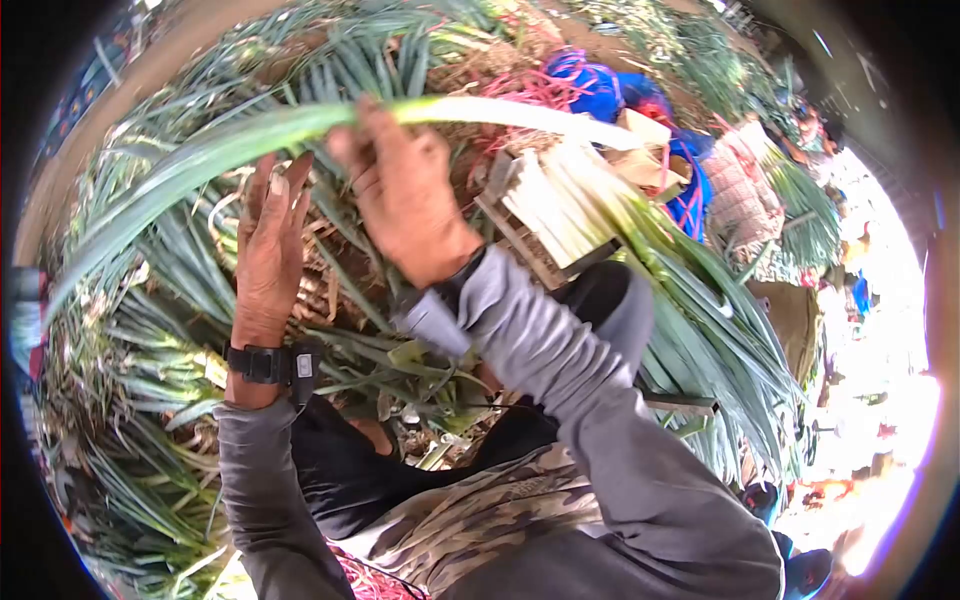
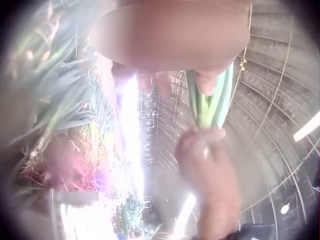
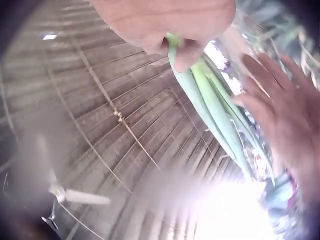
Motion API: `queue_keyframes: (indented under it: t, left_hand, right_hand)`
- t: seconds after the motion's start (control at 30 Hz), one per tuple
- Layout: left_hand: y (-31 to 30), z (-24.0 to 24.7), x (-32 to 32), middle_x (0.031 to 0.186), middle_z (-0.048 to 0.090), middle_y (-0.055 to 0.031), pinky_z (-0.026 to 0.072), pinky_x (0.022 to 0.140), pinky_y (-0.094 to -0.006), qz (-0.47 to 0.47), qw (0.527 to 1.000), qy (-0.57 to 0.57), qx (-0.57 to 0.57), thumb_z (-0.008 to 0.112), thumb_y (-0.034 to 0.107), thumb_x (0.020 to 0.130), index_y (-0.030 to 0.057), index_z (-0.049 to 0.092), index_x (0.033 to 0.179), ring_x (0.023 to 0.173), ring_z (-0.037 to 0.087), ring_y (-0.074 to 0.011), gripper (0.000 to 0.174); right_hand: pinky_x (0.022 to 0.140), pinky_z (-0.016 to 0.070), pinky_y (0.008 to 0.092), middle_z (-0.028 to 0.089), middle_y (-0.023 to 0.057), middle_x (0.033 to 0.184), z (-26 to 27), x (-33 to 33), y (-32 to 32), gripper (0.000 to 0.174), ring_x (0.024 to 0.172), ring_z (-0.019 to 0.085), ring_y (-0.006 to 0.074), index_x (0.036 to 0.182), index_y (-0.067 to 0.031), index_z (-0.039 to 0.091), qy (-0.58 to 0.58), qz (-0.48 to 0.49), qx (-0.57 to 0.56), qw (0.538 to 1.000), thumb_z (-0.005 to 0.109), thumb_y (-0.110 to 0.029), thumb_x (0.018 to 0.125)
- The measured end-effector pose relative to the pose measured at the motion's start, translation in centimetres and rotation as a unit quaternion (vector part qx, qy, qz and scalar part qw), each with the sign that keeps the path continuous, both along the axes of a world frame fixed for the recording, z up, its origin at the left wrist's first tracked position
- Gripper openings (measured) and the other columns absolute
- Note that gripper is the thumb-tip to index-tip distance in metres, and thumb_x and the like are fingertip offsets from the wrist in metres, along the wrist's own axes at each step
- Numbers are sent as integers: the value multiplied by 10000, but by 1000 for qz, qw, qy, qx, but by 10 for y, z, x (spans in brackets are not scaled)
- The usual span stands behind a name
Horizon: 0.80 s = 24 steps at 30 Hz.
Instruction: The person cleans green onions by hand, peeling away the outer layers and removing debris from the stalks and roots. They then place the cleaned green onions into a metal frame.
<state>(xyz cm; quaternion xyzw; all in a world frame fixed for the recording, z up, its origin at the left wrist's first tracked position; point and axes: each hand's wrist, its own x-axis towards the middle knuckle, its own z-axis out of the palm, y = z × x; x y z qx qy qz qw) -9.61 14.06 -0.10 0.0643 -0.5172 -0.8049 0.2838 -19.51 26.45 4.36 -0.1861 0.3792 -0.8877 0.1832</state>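
Observation:
One long leek (image 1: pixel 250 126) arches across the upper part of the head view, its white end pointing right. My right hand (image 1: pixel 410 195) grips it near the middle, where green turns pale; in the right wrist view the fingers of this hand (image 3: pixel 175 25) curl round the stalk, and green leaves (image 3: pixel 215 107) hang beyond. My left hand (image 1: pixel 270 250) is raised just below the leaves, its fingers extended; the right wrist view shows that hand (image 3: pixel 285 110) spread beside the leaves.
A stack of leeks (image 1: pixel 560 200) lies in a wooden frame (image 1: pixel 525 243) to the right. Behind it are blue plastic (image 1: pixel 597 90) and pink strips (image 1: pixel 515 92). More leeks (image 1: pixel 150 340) cover the ground at the left. A woven sack (image 1: pixel 742 190) stands at the back right.

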Motion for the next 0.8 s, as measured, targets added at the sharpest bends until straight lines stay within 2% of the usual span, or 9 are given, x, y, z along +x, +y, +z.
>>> queue_keyframes:
  t: [0.1, 0.17, 0.2, 0.3, 0.37, 0.4, 0.5, 0.63, 0.8]
  left_hand:
    - [-7, -12, -7, 1372, 600, -169, 415, 1115, -390, -60, 992, -110, -19, 623, 348, 1016, 40, 508, 1447, 1283, 574, -256, 542]
    - [-11, -23, -10, 1291, 647, -155, 467, 1064, -373, -113, 979, -166, 30, 619, 328, 1020, 22, 543, 1412, 1186, 629, -243, 503]
    - [-12, -29, -13, 1273, 654, -146, 470, 1058, -371, -113, 978, -172, 31, 618, 319, 1021, 25, 546, 1409, 1164, 636, -237, 493]
    - [-8, -36, -22, 1241, 666, -129, 498, 1027, -368, -93, 974, -206, 34, 619, 291, 1020, 38, 587, 1371, 1113, 652, -232, 434]
    - [-15, -51, -29, 1225, 672, -122, 511, 1017, -368, -100, 975, -190, 63, 634, 270, 1011, 38, 601, 1354, 1100, 658, -228, 415]
    - [-15, -56, -33, 1208, 677, -112, 522, 1004, -363, -96, 973, -195, 77, 644, 243, 1005, 41, 615, 1337, 1090, 661, -221, 390]
    - [-8, -62, -46, 1150, 699, -85, 536, 960, -339, -72, 970, -225, 63, 649, 252, 1008, 53, 640, 1295, 1037, 675, -195, 350]
    - [21, -55, -68, 1087, 718, -66, 540, 898, -309, -50, 963, -266, -11, 642, 289, 1016, 55, 658, 1262, 987, 685, -167, 339]
    - [82, -49, -120, 1116, 710, -106, 529, 944, -336, -152, 943, -244, -168, 663, 363, 994, 30, 617, 1310, 1000, 684, -187, 461]
  right_hand:
    - [592, 484, 289, 670, 36, 779, 50, -76, 91, 92, 652, 625, 169, 1025, -82, 692, 322, -195, 144, 915, 622, -112, 973]
    - [641, 501, 343, 696, 115, 817, 102, -125, 169, 153, 652, 645, 245, 1067, -111, 683, 458, -313, 247, 795, 631, -158, 931]
    - [623, 471, 287, 642, 55, 756, 141, -118, 189, 219, 689, 586, 125, 954, 43, 639, 366, -365, 151, 843, 663, -174, 933]
    - [615, 464, 280, 643, 40, 784, 211, -131, 291, 202, 681, 576, 107, 989, 14, 629, 481, -494, 433, 581, 645, -186, 972]
    - [603, 435, 263, 626, 14, 773, 230, -124, 333, 236, 689, 551, 78, 967, 5, 632, 563, -512, 563, 321, 651, -229, 986]
    - [681, 528, 422, 702, 171, 882, 232, -154, 376, 243, 701, 669, 361, 1109, -85, 631, 533, -473, 651, 260, 660, -187, 890]
    - [722, 535, 493, 675, 213, 878, 201, -163, 444, 268, 770, 671, 424, 1087, -55, 601, 582, -269, 751, 160, 671, -212, 882]
    - [786, 515, 516, 673, 178, 1001, 118, -158, 494, 281, 879, 669, 398, 1000, -20, 660, 444, -81, 869, 200, 664, -225, 808]
    - [819, 498, 522, 670, 210, 979, 30, -179, 543, 261, 898, 660, 397, 885, 12, 673, 453, -22, 853, 259, 653, -223, 774]
